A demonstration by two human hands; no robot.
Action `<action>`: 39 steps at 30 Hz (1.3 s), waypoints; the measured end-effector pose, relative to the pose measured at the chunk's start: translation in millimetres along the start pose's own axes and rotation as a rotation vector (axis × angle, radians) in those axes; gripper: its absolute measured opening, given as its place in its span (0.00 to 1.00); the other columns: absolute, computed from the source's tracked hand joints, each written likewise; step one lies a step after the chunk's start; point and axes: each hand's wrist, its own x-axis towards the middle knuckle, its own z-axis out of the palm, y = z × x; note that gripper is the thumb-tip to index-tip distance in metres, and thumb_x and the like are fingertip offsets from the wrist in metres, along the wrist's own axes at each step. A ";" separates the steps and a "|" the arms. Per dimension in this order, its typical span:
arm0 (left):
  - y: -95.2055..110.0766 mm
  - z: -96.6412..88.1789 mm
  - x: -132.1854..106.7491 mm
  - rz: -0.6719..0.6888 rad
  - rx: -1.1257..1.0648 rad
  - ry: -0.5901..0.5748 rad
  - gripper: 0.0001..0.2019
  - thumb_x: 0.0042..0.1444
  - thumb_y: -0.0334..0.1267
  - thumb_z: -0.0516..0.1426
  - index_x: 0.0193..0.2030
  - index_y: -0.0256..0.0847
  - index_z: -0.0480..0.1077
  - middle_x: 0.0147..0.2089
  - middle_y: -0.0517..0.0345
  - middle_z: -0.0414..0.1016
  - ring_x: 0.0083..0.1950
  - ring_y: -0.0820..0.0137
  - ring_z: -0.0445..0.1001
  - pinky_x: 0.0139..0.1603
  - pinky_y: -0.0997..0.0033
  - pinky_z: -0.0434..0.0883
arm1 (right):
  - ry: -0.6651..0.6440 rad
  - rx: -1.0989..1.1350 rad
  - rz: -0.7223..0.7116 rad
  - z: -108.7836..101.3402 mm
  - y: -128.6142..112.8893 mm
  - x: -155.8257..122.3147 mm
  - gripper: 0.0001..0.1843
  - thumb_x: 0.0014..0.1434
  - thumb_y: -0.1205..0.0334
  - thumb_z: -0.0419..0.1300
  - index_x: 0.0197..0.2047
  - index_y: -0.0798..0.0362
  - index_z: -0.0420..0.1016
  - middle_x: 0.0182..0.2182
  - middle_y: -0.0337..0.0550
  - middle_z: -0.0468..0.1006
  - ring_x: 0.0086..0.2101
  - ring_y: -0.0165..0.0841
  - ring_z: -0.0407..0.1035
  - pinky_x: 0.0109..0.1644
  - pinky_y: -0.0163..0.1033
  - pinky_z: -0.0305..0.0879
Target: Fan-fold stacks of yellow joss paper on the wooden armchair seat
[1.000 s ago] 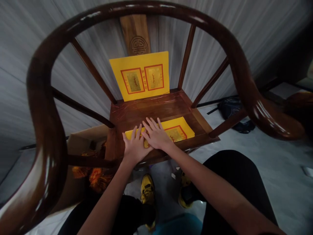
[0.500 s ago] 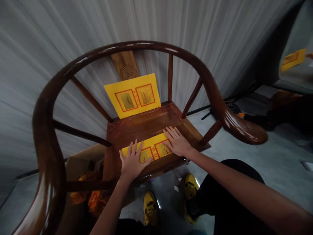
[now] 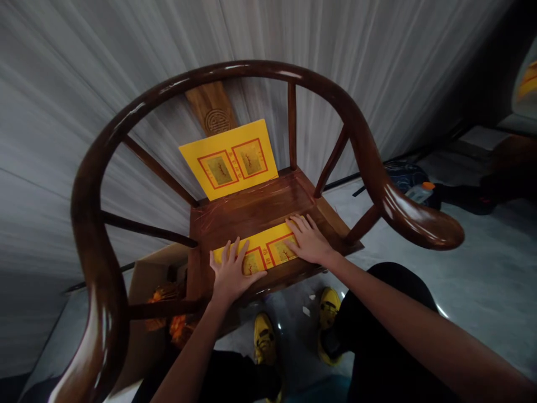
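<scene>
A folded sheet of yellow joss paper (image 3: 268, 246) with red frames and gold-coloured squares lies along the front of the wooden chair seat (image 3: 247, 210). My left hand (image 3: 232, 274) presses on its left end, fingers spread. On its right end lies my right hand (image 3: 310, 240), its fingers also spread and flat. Neither hand is closed around the paper. Behind them, another yellow sheet (image 3: 230, 159) with two red-framed squares leans unfolded against the chair's backrest (image 3: 212, 109).
The chair's curved dark armrest (image 3: 356, 120) rings the seat. At lower left, a cardboard box (image 3: 145, 280) holds orange crinkled items. Grey curtain (image 3: 159, 39) hangs behind. A bottle with an orange cap (image 3: 422, 191) and dark bag are on the floor at right. Paper scraps (image 3: 306, 310) lie near my shoes.
The view has shifted slightly, and the chair appears a little further right. Both hands stay pressed on the folded paper, with almost no change in their pose.
</scene>
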 end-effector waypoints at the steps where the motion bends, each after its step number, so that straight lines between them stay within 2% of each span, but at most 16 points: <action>1: 1.0 -0.5 -0.4 -0.006 0.002 0.010 0.48 0.59 0.73 0.56 0.79 0.50 0.58 0.82 0.45 0.52 0.81 0.41 0.49 0.76 0.21 0.32 | -0.011 0.006 0.002 -1.3 0.8 0.9 0.43 0.72 0.38 0.48 0.78 0.60 0.58 0.72 0.63 0.64 0.73 0.52 0.53 0.80 0.63 0.36; 5: 4.0 -1.2 -1.0 -0.001 0.024 0.037 0.47 0.59 0.73 0.56 0.78 0.48 0.59 0.81 0.44 0.54 0.82 0.43 0.48 0.78 0.27 0.32 | -0.157 0.074 -0.073 -13.2 13.0 4.5 0.54 0.65 0.27 0.55 0.79 0.59 0.55 0.73 0.67 0.59 0.74 0.58 0.48 0.79 0.66 0.36; 9: 4.6 -1.3 -0.9 0.019 0.042 0.040 0.47 0.61 0.72 0.56 0.79 0.46 0.58 0.81 0.42 0.54 0.82 0.43 0.48 0.79 0.30 0.33 | -0.330 0.183 -0.155 -23.7 35.8 5.0 0.66 0.53 0.25 0.67 0.81 0.52 0.49 0.79 0.63 0.46 0.77 0.58 0.38 0.80 0.64 0.35; 12: 4.0 -1.3 -0.3 0.027 0.052 0.040 0.46 0.61 0.71 0.56 0.78 0.46 0.58 0.81 0.42 0.55 0.81 0.43 0.49 0.79 0.30 0.34 | -0.367 0.231 -0.155 -23.6 46.1 4.7 0.64 0.51 0.30 0.72 0.81 0.46 0.51 0.80 0.56 0.42 0.78 0.58 0.34 0.80 0.64 0.35; 15: 3.2 -1.4 0.5 0.029 0.055 0.037 0.46 0.61 0.71 0.56 0.79 0.47 0.58 0.81 0.42 0.55 0.81 0.44 0.49 0.79 0.32 0.37 | -0.357 0.253 -0.151 -21.4 46.7 5.0 0.60 0.51 0.35 0.75 0.79 0.41 0.56 0.81 0.51 0.41 0.78 0.59 0.32 0.79 0.66 0.34; 18: 2.7 -1.7 0.9 0.030 0.039 0.023 0.46 0.62 0.71 0.55 0.79 0.46 0.57 0.81 0.42 0.53 0.81 0.43 0.49 0.78 0.35 0.44 | -0.351 0.250 -0.173 -21.1 43.1 2.0 0.51 0.54 0.38 0.74 0.76 0.34 0.61 0.81 0.44 0.42 0.78 0.59 0.34 0.79 0.68 0.35; 21: 2.5 -1.4 0.8 0.045 0.013 0.020 0.46 0.62 0.71 0.54 0.79 0.44 0.57 0.81 0.42 0.53 0.81 0.43 0.49 0.78 0.37 0.47 | -0.342 0.221 -0.191 -22.2 38.9 -4.3 0.44 0.60 0.40 0.71 0.76 0.29 0.61 0.81 0.38 0.43 0.78 0.58 0.36 0.79 0.70 0.33; 23: 2.3 -0.4 0.6 0.050 0.001 0.022 0.47 0.62 0.72 0.54 0.79 0.43 0.57 0.81 0.41 0.52 0.81 0.42 0.48 0.78 0.37 0.47 | -0.317 0.198 -0.198 -23.1 34.8 -6.3 0.45 0.60 0.38 0.70 0.76 0.30 0.60 0.81 0.39 0.43 0.78 0.59 0.36 0.79 0.70 0.29; 26: 1.4 2.4 0.7 0.049 -0.018 0.024 0.49 0.60 0.73 0.55 0.79 0.43 0.56 0.82 0.40 0.51 0.81 0.40 0.47 0.78 0.36 0.46 | -0.299 0.191 -0.235 -24.6 24.7 2.0 0.54 0.54 0.30 0.71 0.78 0.35 0.59 0.81 0.44 0.44 0.77 0.61 0.36 0.78 0.70 0.26; 28: 0.5 4.3 0.7 0.048 -0.033 0.030 0.50 0.60 0.74 0.55 0.79 0.42 0.57 0.82 0.39 0.51 0.81 0.39 0.47 0.78 0.35 0.47 | -0.332 0.204 -0.252 -25.7 16.0 14.4 0.59 0.50 0.30 0.73 0.79 0.37 0.56 0.80 0.47 0.46 0.77 0.60 0.38 0.79 0.69 0.29; 30: -0.1 5.8 0.3 0.052 -0.048 0.039 0.50 0.60 0.73 0.55 0.79 0.41 0.57 0.82 0.38 0.51 0.81 0.39 0.47 0.78 0.36 0.48 | -0.392 0.210 -0.244 -27.1 7.9 27.7 0.61 0.49 0.36 0.76 0.79 0.37 0.54 0.79 0.47 0.50 0.76 0.58 0.43 0.78 0.67 0.40; 33: 0.7 6.6 -1.2 0.055 -0.059 0.060 0.48 0.61 0.72 0.55 0.79 0.41 0.58 0.82 0.37 0.50 0.81 0.40 0.47 0.78 0.39 0.47 | -0.465 0.189 -0.217 -30.0 2.4 39.4 0.59 0.46 0.46 0.79 0.78 0.36 0.59 0.76 0.47 0.56 0.73 0.58 0.52 0.75 0.62 0.53; 36: 2.9 5.7 -2.8 0.044 -0.062 0.071 0.47 0.60 0.71 0.56 0.78 0.43 0.60 0.82 0.39 0.51 0.81 0.40 0.48 0.79 0.38 0.45 | -0.485 0.180 -0.216 -33.1 6.7 38.6 0.54 0.47 0.50 0.78 0.75 0.36 0.65 0.75 0.44 0.57 0.72 0.56 0.54 0.76 0.58 0.53; 39: 3.8 5.1 -3.3 0.034 -0.088 0.048 0.48 0.60 0.72 0.56 0.79 0.44 0.58 0.82 0.40 0.51 0.82 0.39 0.47 0.78 0.36 0.45 | -0.503 0.187 -0.219 -34.0 9.4 33.3 0.51 0.50 0.43 0.76 0.74 0.36 0.65 0.77 0.41 0.54 0.73 0.56 0.53 0.77 0.59 0.50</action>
